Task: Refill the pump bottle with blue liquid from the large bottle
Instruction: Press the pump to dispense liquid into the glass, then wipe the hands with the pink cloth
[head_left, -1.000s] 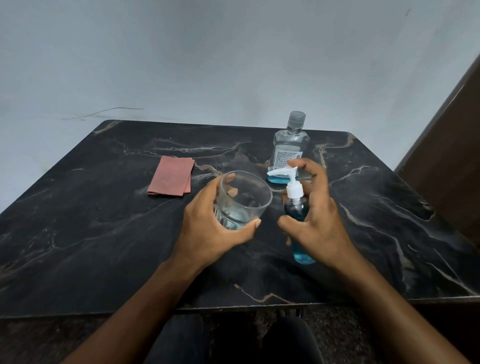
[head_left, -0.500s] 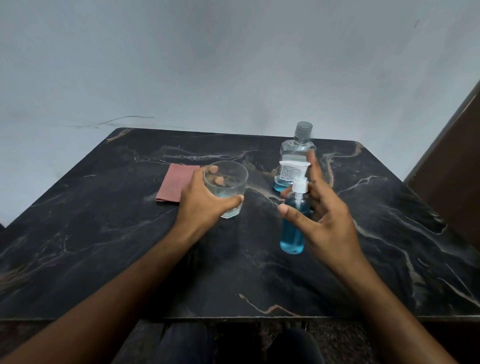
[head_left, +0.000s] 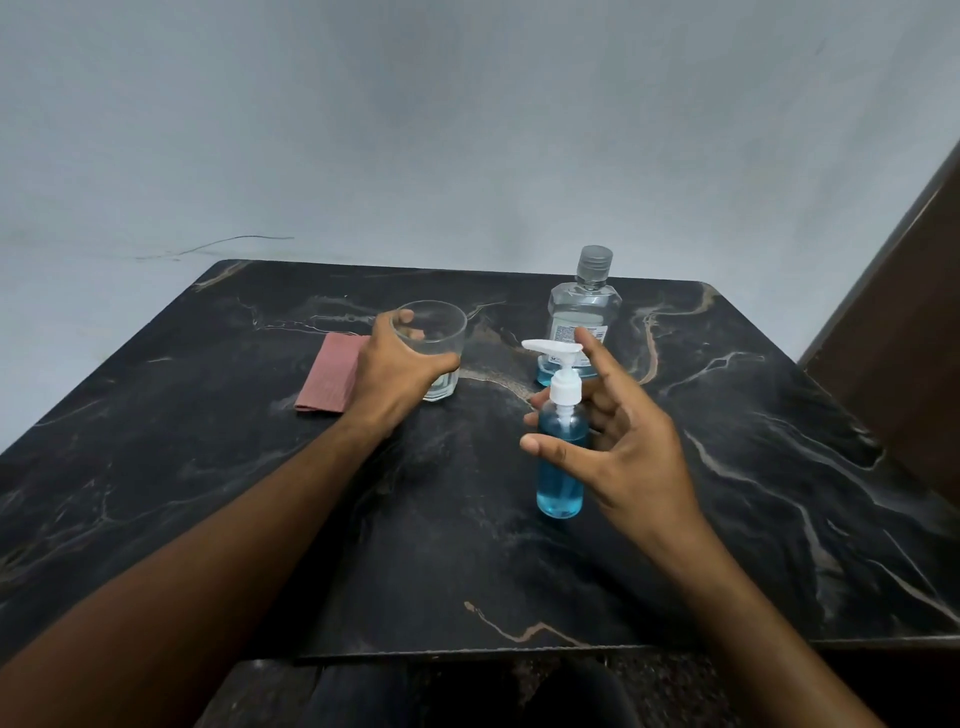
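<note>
A small pump bottle full of blue liquid with a white pump head stands upright on the black marble table. My right hand is right beside it with fingers spread apart, not gripping it. Behind it stands the large clear bottle with a grey cap and a little blue liquid at its bottom. My left hand is wrapped around a clear drinking glass resting on the table, farther back and to the left.
A folded reddish cloth lies left of the glass, partly under my left hand. A grey wall rises behind the table. A brown panel stands at the right edge.
My left hand carried the glass away from the pump bottle, back and left, and set it by the cloth. My right hand let go of the pump bottle and spread its fingers.
</note>
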